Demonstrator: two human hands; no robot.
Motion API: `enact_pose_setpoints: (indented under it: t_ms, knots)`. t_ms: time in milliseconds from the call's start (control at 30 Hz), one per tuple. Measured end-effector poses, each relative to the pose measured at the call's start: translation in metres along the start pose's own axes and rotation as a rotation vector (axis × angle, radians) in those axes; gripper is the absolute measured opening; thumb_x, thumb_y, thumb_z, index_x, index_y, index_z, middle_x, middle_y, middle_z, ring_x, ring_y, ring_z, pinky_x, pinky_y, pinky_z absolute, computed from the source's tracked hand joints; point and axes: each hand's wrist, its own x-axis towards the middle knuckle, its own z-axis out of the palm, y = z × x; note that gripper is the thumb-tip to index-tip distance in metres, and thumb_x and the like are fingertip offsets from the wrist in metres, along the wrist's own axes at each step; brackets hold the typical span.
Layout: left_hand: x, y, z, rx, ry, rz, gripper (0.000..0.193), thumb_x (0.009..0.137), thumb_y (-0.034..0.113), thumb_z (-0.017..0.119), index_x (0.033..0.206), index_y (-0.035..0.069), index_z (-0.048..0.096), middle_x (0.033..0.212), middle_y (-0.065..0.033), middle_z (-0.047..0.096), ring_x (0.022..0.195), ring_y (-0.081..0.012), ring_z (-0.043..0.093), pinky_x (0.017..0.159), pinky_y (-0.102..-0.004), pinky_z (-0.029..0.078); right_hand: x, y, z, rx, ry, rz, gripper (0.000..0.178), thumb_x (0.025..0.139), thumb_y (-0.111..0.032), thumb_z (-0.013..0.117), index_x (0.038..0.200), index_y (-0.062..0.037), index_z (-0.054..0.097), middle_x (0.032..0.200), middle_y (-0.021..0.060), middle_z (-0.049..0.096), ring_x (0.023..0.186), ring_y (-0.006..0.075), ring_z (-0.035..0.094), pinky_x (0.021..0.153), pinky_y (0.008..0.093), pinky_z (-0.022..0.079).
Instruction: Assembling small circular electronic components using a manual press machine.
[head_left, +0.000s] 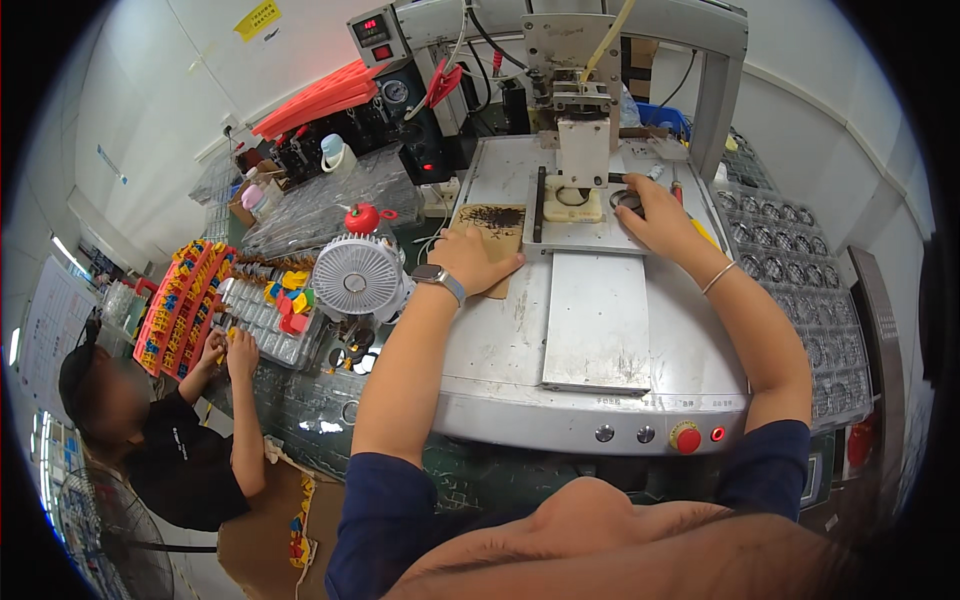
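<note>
Grey machine table [600, 330] is holding both hands. Right hand [655, 215] fingers are pinching a small dark ring [628, 200] beside the cream block [572, 207]. Left hand [480, 258] is lying flat, fingers together, on brown card [497, 228].

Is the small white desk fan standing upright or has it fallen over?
Upright. The white fan stands at the machine's left edge with its round grille facing the camera, beside the left hand, which lies flat on a brown card.

Counted at a factory workbench: two people, one machine.
Four hands in view, one small desk fan [356, 278], one wristwatch [440, 276], one bracelet [718, 277], one red knob [686, 437] beside perhaps three small buttons along the machine's [600, 330] front edge.
</note>
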Motion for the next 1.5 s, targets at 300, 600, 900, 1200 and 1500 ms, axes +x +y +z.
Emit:
enact_pose_setpoints:
  t_ms: [300, 600, 900, 1200, 1500]
  knots:
    - [0.000, 0.002, 0.000, -0.012, -0.010, 0.000, 0.099, 0.073, 0.079, 0.054, 0.125, -0.005, 0.053, 0.123, -0.0391, 0.050, 0.106, -0.0448, 0.061, 0.089, -0.0442, 0.052, 0.003, 0.009, 0.001, 0.044, -0.020, 0.011, 0.051, 0.088, -0.027, 0.060, 0.127, 0.0031, 0.048, 0.121, 0.0235, 0.059, 0.114, 0.0360, 0.056, 0.099, 0.0394, 0.043]
    - [0.002, -0.002, 0.001, -0.016, 0.020, 0.018, 0.098, 0.073, 0.079, 0.054, 0.123, -0.005, 0.054, 0.124, -0.0397, 0.050, 0.108, -0.0447, 0.060, 0.090, -0.0447, 0.051, 0.004, 0.004, -0.003, 0.010, -0.032, 0.005, 0.049, 0.088, -0.026, 0.060, 0.127, 0.0026, 0.049, 0.122, 0.0230, 0.059, 0.115, 0.0359, 0.056, 0.099, 0.0398, 0.042]
    - [0.002, 0.001, -0.002, -0.015, -0.009, -0.009, 0.090, 0.080, 0.074, 0.048, 0.123, -0.005, 0.055, 0.126, -0.0370, 0.050, 0.119, -0.0447, 0.053, 0.094, -0.0450, 0.049, -0.007, -0.005, -0.006, -0.064, -0.018, -0.044, 0.048, 0.088, -0.024, 0.059, 0.126, 0.0033, 0.049, 0.118, 0.0231, 0.060, 0.111, 0.0377, 0.056, 0.098, 0.0417, 0.042]
    - [0.010, -0.005, 0.012, -0.016, 0.398, 0.153, 0.047, 0.085, 0.037, 0.052, 0.106, -0.004, 0.061, 0.121, -0.0270, 0.057, 0.118, -0.0440, 0.051, 0.094, -0.0510, 0.044, -0.013, -0.021, -0.013, -0.114, -0.030, -0.090, 0.047, 0.087, -0.023, 0.061, 0.123, 0.0043, 0.050, 0.114, 0.0234, 0.060, 0.108, 0.0383, 0.056, 0.096, 0.0434, 0.042]
    - [-0.001, 0.014, 0.001, -0.204, 0.575, 0.358, 0.032, 0.080, 0.025, 0.060, 0.098, -0.002, 0.061, 0.100, -0.0200, 0.062, 0.097, -0.0370, 0.058, 0.083, -0.0460, 0.047, -0.017, -0.023, -0.012, -0.128, 0.037, -0.154, 0.048, 0.085, -0.023, 0.064, 0.122, 0.0037, 0.049, 0.111, 0.0234, 0.061, 0.107, 0.0375, 0.058, 0.094, 0.0441, 0.044]
